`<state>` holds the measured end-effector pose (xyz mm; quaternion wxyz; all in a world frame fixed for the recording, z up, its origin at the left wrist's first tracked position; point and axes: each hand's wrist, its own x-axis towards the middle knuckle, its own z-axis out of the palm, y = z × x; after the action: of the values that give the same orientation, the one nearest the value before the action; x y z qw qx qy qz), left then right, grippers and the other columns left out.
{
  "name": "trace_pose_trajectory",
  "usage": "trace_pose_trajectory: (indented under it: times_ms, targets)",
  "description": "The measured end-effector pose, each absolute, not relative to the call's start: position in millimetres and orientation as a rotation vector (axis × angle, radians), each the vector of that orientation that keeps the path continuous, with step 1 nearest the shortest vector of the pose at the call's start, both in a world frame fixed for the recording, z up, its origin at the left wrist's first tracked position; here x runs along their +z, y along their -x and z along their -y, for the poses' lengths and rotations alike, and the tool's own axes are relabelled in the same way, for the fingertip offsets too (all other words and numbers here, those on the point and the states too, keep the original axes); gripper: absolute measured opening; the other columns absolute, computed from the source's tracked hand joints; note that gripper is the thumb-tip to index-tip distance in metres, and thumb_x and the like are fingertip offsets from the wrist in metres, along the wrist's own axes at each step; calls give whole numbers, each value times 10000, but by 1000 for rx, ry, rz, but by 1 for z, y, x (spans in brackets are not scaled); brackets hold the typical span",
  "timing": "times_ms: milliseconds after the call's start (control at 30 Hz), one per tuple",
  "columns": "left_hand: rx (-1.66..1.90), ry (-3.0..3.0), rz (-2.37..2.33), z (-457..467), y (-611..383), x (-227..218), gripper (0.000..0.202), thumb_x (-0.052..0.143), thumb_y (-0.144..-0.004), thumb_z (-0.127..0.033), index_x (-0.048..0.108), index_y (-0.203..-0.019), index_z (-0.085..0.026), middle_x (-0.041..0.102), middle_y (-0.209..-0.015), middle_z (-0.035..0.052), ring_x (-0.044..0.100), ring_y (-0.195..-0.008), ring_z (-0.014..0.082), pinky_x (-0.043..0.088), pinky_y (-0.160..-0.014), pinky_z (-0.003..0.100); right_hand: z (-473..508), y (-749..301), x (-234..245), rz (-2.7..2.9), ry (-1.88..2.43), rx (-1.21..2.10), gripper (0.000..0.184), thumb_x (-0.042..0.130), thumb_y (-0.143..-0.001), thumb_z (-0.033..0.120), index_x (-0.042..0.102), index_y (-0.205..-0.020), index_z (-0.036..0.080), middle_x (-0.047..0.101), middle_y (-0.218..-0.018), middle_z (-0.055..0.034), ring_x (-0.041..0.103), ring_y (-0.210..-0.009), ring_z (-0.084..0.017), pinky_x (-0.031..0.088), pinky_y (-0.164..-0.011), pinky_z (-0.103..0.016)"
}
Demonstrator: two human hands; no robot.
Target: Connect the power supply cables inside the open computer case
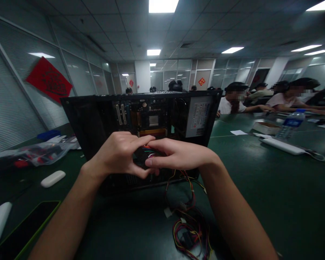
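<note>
An open black computer case (78, 122) lies on its side on the green table (260, 187), its motherboard (143, 117) and power supply (197, 117) exposed. My left hand (119, 153) and my right hand (178, 155) meet in front of the case opening. Both have their fingers curled round a bundle of coloured wires with a connector (148, 151). More of the wire bundle (188, 231) trails out of the case onto the table between my forearms.
A plastic bag of parts (40, 151), a white oblong object (52, 178) and a dark phone-like slab (27, 227) lie at left. At right sit a water bottle (289, 126), a white bar (283, 146) and papers. Several people sit at the far right.
</note>
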<state>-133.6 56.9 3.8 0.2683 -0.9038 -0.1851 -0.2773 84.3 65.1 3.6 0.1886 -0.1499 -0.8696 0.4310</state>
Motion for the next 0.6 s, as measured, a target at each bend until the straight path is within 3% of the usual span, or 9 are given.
trace_pose_trajectory:
  times_ms: [300,600]
  targets:
    - [-729,2364,525,-55,136,4,554,705,-734,-455,649,-1183,-136,777,-854,69,723,-666,207,527,-620,303,-65,-83,5,2464,423,1233,174,606,-960,292,586,-1034,135,656,-827,2,656,-720,-123,544,-666,-243]
    - [-734,2260,529,-55,138,7,490,696,-760,-437,671,-1139,-127,779,-870,75,719,-654,205,516,-613,307,-63,-82,6,2389,511,1237,248,646,-939,379,589,-974,141,649,-789,1,644,-708,-132,536,-652,-254]
